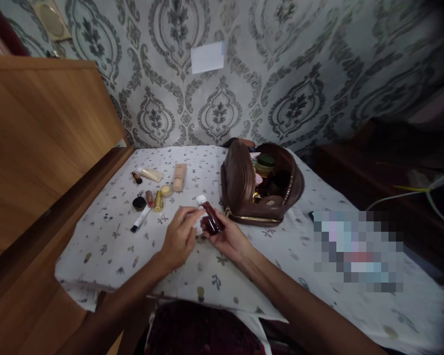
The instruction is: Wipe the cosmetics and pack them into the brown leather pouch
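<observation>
A small bottle of dark red liquid with a white cap (212,220) leans to the left above the table's front half. My right hand (230,239) is wrapped round its lower part from the right. Close against the bottle's left side, my left hand (180,235) has bent fingers around a soft white piece (199,226) that looks like a tissue; the fingers partly hide it. Just behind my right hand stands an unzipped brown makeup bag (240,180) with several cosmetics inside.
On the patterned white cloth to the left lie a beige tube (179,177), a cream tube (151,174), a small brush (136,178), a black-capped white tube (141,218), a gold bottle (158,201) and small jars. A blurred-out object (357,251) lies right. Wooden furniture (48,143) borders the left.
</observation>
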`<action>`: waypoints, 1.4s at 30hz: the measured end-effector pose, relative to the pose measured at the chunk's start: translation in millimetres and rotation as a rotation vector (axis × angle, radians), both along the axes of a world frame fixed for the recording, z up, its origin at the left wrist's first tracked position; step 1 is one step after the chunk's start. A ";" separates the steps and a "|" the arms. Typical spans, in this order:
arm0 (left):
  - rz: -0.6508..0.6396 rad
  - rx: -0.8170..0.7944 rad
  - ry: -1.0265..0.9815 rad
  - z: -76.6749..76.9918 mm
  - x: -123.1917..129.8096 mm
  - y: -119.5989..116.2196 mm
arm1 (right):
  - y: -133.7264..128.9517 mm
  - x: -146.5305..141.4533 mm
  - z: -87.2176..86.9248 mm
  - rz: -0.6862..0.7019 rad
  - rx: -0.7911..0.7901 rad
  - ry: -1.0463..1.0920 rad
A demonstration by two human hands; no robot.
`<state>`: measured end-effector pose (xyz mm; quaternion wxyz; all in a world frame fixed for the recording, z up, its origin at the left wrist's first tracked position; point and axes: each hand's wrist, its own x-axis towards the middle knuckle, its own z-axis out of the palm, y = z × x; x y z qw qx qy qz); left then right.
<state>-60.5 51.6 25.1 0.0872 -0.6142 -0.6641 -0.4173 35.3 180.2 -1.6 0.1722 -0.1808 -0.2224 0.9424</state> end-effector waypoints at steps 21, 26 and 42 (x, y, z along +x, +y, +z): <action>-0.101 0.012 0.187 -9.5 24.6 -0.8 | -0.2 4.0 5.7 -0.022 -0.077 -0.015; 0.003 0.005 -0.013 -0.9 2.8 7.3 | -4.0 3.7 7.0 -0.030 -0.096 -0.014; -0.053 -0.040 0.157 -7.9 22.6 -4.2 | 5.8 0.6 8.2 -0.114 -0.113 0.083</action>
